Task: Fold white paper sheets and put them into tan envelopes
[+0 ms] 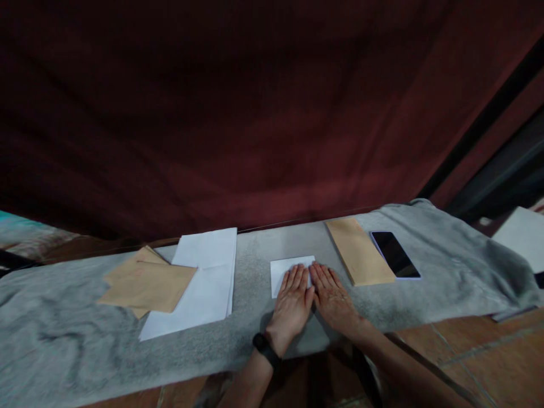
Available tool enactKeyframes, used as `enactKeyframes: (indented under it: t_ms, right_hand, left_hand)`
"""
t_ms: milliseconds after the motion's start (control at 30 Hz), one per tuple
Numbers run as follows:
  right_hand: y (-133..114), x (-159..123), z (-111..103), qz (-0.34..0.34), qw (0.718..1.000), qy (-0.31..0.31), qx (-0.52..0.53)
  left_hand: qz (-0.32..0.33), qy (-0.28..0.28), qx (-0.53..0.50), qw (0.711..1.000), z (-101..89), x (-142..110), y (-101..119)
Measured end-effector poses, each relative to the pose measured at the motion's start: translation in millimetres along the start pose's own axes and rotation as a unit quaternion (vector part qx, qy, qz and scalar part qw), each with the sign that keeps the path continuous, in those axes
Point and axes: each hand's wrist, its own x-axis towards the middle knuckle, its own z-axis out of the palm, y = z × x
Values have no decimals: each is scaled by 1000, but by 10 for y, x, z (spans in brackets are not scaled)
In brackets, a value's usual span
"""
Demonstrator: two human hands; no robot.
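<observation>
A small folded sheet of white paper (278,271) lies on the grey cloth in front of me. My left hand (293,300) rests flat on it, fingers stretched out and pointing away from me. Beside it, my right hand (334,297) lies palm down, its fingertips at the paper's right edge and its thumb side against the left hand. Both hands cover the near and right parts of the paper. A dark band sits on my left wrist.
To the left, several brown envelopes (148,286) overlap a stack of white sheets (208,283). On the right, a brown envelope stack (361,252) lies against a phone (395,255). Grey cloth (259,294) covers the bench; a dark red curtain (272,113) hangs behind.
</observation>
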Motion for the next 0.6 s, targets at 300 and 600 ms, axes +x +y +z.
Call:
enactKeyframes:
  t_ms: [300,600]
  right_hand:
    - [-14,30,-20,-8,1000,15,-8]
    - [36,192,-138,45,997,-45,40]
  left_hand:
    - [-67,14,19,998,140,168,-53]
    - [-154,9,108,982,78,54,-220]
